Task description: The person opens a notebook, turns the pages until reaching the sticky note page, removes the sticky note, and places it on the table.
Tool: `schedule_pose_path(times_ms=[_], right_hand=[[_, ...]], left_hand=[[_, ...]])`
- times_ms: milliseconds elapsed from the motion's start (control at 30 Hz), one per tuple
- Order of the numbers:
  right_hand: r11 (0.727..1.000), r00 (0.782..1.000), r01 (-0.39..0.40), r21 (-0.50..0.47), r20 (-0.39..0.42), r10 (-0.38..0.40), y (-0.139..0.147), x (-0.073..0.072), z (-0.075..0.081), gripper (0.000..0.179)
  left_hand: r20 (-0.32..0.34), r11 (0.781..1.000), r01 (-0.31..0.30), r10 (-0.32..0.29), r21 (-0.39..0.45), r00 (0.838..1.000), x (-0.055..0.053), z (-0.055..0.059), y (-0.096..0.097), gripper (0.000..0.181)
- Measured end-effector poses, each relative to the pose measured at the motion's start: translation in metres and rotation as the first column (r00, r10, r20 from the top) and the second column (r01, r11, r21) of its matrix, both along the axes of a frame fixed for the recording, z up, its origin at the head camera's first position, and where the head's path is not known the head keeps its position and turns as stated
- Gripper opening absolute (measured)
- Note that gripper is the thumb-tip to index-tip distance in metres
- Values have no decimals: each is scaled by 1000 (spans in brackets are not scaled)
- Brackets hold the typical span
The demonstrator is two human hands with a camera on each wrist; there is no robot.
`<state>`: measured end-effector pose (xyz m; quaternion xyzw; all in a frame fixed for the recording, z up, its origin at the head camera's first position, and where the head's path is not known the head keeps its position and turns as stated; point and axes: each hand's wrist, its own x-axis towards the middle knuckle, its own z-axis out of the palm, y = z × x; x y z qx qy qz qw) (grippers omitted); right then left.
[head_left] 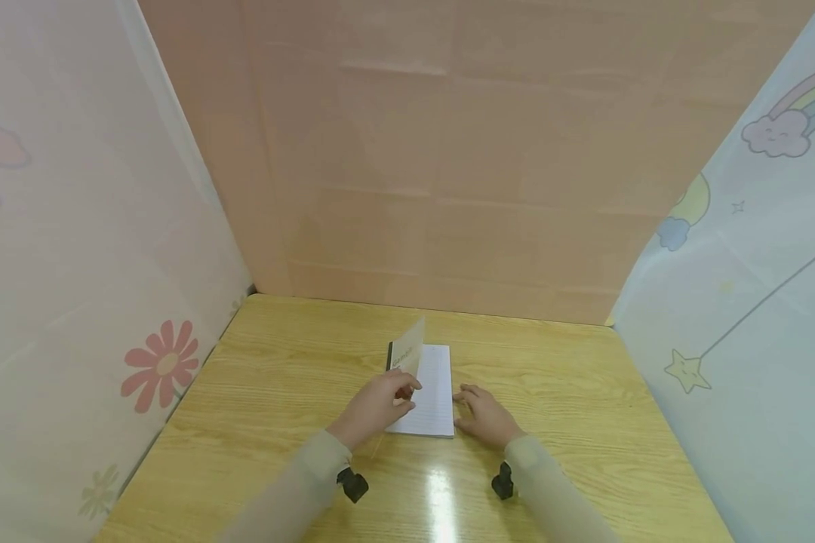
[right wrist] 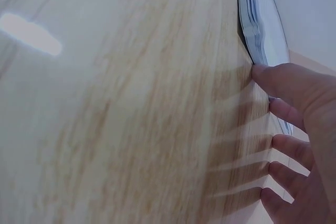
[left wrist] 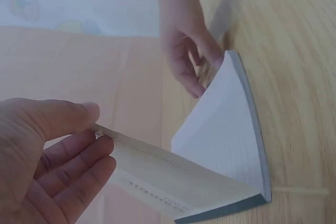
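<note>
My left hand (head_left: 379,403) pinches the raised cover (head_left: 409,350) of the notebook (head_left: 437,400), which lies on the wooden surface (head_left: 557,369) with a lined page exposed; my right hand (head_left: 487,418), fingers spread, sits at its right side, thumb touching the edge.

The head view looks forward and down at the bench (head_left: 278,362) from above. Both wrist views are close: left faces across the notebook (left wrist: 226,119), right skims the bench. All three share notebook and right hand (head_left: 487,418).
</note>
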<state>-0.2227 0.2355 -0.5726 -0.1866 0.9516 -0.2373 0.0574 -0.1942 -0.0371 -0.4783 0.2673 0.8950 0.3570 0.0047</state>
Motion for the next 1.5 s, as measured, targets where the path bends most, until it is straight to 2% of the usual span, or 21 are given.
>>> schedule_pose_path(times_ms=[300,467,533,633,833,933,1033,1167,1233,1300,1400,1500], right_hand=[[1000,1000,-12,-10,6,12,2,1,0,48],[1000,1000,-21,-17,20,21,2,2,1,50],[999,999,-29,-18,18,30,2,2,1,50],[999,999,-31,-23,13,31,3,1,0,50],[1000,1000,-24,-12,4,24,3,1,0,49],[1000,1000,-22,-14,2,22,2,0,0,49],[1000,1000,-13,-18,4,13,1,1,2,48],[1000,1000,-8,-26,7,8,1,2,3,48],[1000,1000,-10,-28,10,10,2,1,2,47],[1000,1000,-10,-21,15,11,2,0,1,48],[1000,1000,-12,-28,21,13,2,0,2,48],[999,1000,-14,-37,24,15,2,1,3,48]], left_hand=[[63,984,-131,124,121,990,6,0,-35,25],[105,952,-232,215,201,971,10,-7,-56,26],[141,927,-292,264,237,954,12,-11,-64,26],[193,882,-388,346,265,918,16,-18,-75,27],[240,811,-526,473,257,847,17,-39,-92,26],[273,787,-569,508,240,817,17,-50,-100,27],[295,784,-589,525,199,798,17,-60,-107,27],[279,808,-584,544,80,791,18,-72,-113,26],[251,817,-577,557,7,792,17,-77,-115,25],[216,822,-565,566,-71,796,16,-82,-116,24],[151,822,-545,567,-166,810,15,-86,-116,23],[96,817,-526,558,-235,824,15,-86,-115,24]])
